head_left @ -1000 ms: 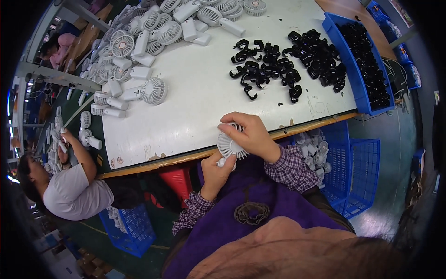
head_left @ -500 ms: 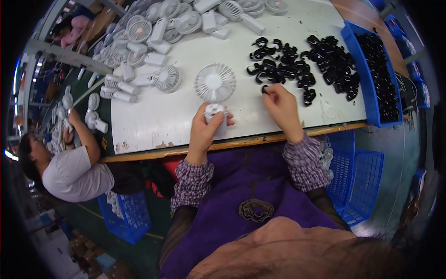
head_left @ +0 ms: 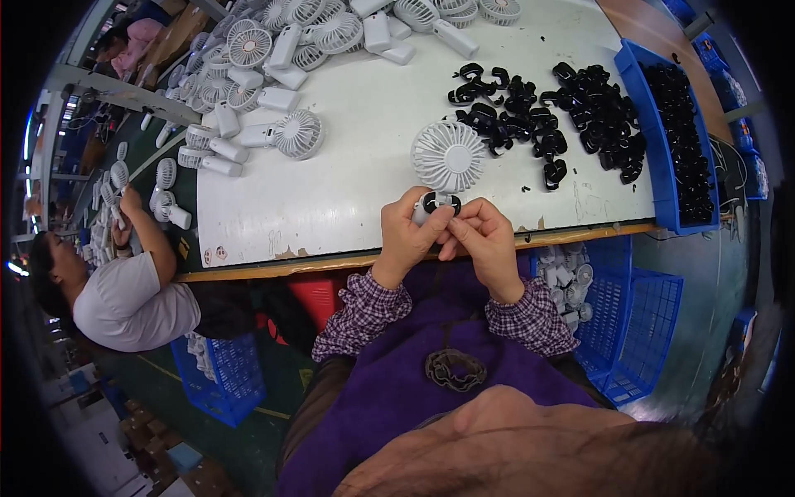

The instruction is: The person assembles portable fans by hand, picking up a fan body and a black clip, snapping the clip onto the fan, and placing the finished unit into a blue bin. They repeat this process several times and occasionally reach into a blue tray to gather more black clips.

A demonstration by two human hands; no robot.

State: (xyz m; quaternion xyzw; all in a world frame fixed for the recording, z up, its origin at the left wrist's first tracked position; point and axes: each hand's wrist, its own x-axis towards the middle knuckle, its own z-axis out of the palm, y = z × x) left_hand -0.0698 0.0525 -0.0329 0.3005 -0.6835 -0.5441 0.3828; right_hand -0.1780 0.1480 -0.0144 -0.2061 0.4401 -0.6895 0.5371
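Fan [head_left: 448,156], white plastic, round ribbed head, curved glossy black piece [head_left: 440,202] at near end.
Left hand [head_left: 403,234] grips the fan; right hand [head_left: 489,239] bunches its fingers narrowly alongside, hold unclear.

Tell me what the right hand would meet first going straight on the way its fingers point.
Probably the black piece at the end of the white fan in the left hand; the right hand looks close to it or touching, but depth is unclear.

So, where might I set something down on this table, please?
The tabletop is bare between the held fan, the nearest fan on its left and the wooden edge; it is crowded with piled fans far left and black parts right.
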